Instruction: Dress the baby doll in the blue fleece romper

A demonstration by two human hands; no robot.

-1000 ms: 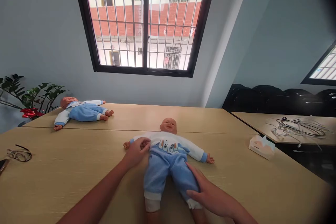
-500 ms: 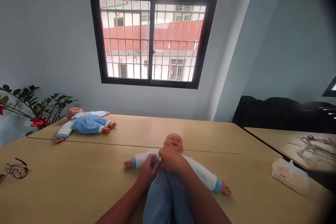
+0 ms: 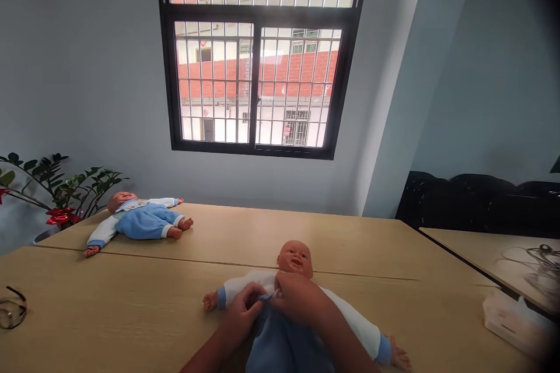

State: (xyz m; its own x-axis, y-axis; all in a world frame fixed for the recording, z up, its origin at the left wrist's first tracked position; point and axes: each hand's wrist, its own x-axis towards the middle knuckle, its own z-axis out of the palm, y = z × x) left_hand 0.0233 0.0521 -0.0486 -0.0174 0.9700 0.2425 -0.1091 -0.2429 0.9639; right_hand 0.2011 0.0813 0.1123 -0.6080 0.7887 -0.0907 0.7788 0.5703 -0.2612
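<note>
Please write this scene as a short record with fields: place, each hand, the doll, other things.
Place: room with barred window; pale wooden table
Left hand: left hand pinches the clothes at the chest of the baby doll
Right hand: right hand grips the same spot, beside the left
Doll: on its back, face up, white top, blue trousers
Other things: second doll far left; eyeglasses; potted plant; tissue pack

We see a pale grey-blue wall (image 3: 87, 70) with a black-framed sliding window (image 3: 258, 87) behind a white grille. Daylight comes through it, and a red-brick building shows outside. Two light wooden tables (image 3: 109, 315) stand pushed together below it, with another table (image 3: 476, 247) to the right. Black chairs (image 3: 472, 204) stand against the right wall. A leafy green plant (image 3: 65, 183) stands at the left.
</note>
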